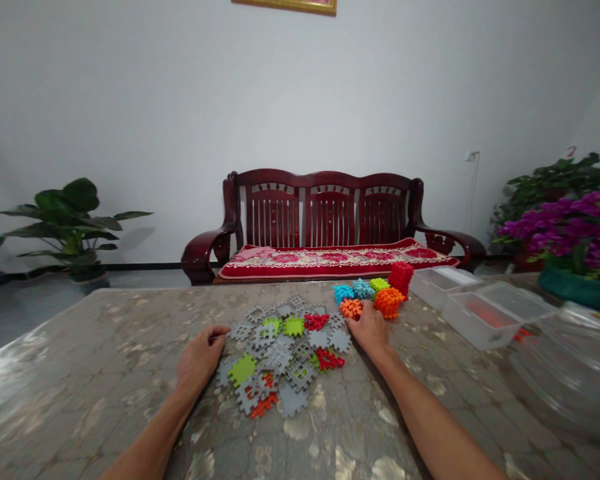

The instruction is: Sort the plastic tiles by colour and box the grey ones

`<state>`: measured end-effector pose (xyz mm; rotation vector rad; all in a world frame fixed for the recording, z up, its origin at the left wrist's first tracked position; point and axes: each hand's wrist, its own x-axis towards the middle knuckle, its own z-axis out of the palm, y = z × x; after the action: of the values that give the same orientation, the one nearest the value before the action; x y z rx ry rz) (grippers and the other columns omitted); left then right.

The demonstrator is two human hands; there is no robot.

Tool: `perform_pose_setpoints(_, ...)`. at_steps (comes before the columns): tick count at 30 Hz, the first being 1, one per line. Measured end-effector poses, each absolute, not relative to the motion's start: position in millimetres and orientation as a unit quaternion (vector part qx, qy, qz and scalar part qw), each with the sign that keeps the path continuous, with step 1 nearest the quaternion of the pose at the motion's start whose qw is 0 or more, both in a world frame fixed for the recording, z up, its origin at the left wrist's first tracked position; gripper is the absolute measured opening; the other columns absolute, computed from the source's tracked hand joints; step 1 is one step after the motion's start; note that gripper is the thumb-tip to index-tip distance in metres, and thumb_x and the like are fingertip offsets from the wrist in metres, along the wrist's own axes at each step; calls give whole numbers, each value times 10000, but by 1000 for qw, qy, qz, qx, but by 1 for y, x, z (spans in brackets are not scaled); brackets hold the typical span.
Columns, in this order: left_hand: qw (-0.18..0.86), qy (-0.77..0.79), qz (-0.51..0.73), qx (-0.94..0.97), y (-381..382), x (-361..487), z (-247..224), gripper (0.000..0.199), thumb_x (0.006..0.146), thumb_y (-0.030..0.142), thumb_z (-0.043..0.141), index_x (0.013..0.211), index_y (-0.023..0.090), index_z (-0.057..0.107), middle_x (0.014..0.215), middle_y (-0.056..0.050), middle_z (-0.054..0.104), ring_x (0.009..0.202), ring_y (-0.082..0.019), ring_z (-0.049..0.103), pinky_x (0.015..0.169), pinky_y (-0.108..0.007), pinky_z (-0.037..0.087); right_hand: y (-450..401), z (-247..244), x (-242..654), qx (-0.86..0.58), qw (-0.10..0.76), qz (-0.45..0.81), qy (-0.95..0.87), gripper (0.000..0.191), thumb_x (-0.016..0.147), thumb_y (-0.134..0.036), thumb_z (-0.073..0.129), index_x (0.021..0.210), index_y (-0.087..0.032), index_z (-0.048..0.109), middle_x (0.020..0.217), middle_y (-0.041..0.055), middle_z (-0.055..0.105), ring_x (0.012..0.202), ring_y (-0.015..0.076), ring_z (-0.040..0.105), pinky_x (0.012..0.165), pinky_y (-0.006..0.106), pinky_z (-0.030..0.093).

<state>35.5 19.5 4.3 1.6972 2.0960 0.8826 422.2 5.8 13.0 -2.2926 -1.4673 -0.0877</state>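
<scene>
A loose pile of flat, notched interlocking tiles (279, 357) lies on the table, mostly grey, with some green, red and orange ones. At its left edge rests my left hand (200, 357), fingers loosely bent, a gap below the index finger, nothing visible in it. My right hand (370, 328) is beyond the pile's right side, its fingers closed on a small orange block (351, 308). Behind it stand assembled blocks: two blue blocks (363, 289), a green block (380, 285), a larger orange block (390, 303) and a tall red block (401, 279).
Clear plastic boxes (480, 327) stand at the right, one with something red-orange inside. Nearer is a transparent round lid or container (575, 367). Purple flowers (570, 227) in a green pot sit at the table's right end. A wooden bench (330, 213) stands behind the table.
</scene>
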Motion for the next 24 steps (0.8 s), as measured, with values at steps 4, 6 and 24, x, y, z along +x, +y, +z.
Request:
perform_pose_setpoints(4,145,727,314,593,20,36,4,265,857,256,525,996,235,750,916,-9,799,852,-187,722,717,-248,484,14,11,421,-824,206,-32,-527,417,880,-368,664,1224,-156,559,1129,164,710,1106,286,662,867,318,479)
perform_pose_setpoints(6,146,727,316,592,20,36,4,264,852,258,529,991,233,752,910,-10,799,853,-189,724,709,-247,484,18,11,420,-822,207,-32,-530,404,887,-365,655,1218,-155,560,1133,163,709,1113,284,659,865,316,480)
perform_pose_setpoints(24,147,732,304,592,21,34,2,291,864,275,514,1035,238,747,921,-20,794,865,-206,720,714,-267,481,16,9,416,-802,238,-35,-547,364,870,-316,667,1179,-148,573,1104,165,713,1106,283,656,879,320,473)
